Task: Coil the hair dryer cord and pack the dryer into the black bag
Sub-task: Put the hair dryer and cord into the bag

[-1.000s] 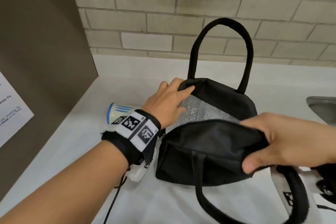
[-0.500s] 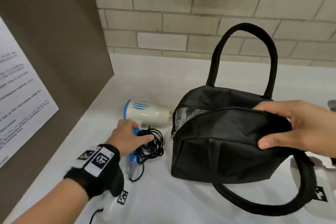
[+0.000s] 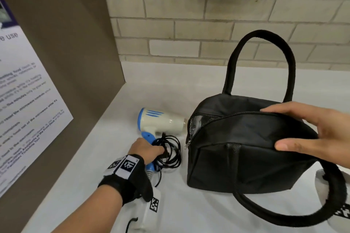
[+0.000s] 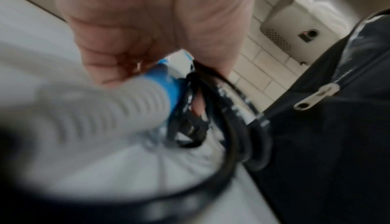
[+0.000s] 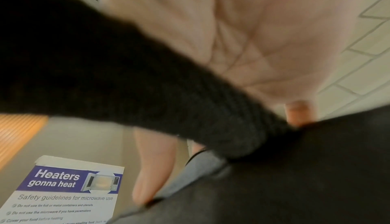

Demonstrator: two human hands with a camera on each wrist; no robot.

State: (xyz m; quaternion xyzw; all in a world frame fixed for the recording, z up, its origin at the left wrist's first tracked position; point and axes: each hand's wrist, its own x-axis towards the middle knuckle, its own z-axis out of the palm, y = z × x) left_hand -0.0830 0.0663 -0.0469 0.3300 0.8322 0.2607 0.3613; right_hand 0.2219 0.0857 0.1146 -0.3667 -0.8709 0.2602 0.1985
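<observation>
A cream and blue hair dryer (image 3: 161,122) lies on the white counter (image 3: 189,210), left of the black bag (image 3: 244,157). Its black cord (image 3: 170,150) sits coiled beside the blue handle. My left hand (image 3: 146,150) grips the handle (image 4: 166,84) together with the cord loops (image 4: 213,104). The bag stands with its zip partly apart, silver lining (image 3: 198,122) showing at the left end. My right hand (image 3: 310,130) holds the bag's upper front flap, thumb on the front, fingers over the top edge. One bag strap (image 5: 147,84) crosses the right wrist view.
A brown panel (image 3: 62,62) with a microwave safety notice (image 3: 24,108) stands at the left. A brick wall (image 3: 208,24) runs behind the counter. One bag handle (image 3: 261,62) stands up; the other (image 3: 306,212) lies on the counter in front.
My left hand left the bag's open mouth, went down to the dryer and closed round its handle and cord. The bag's mouth has fallen nearly together under my right hand.
</observation>
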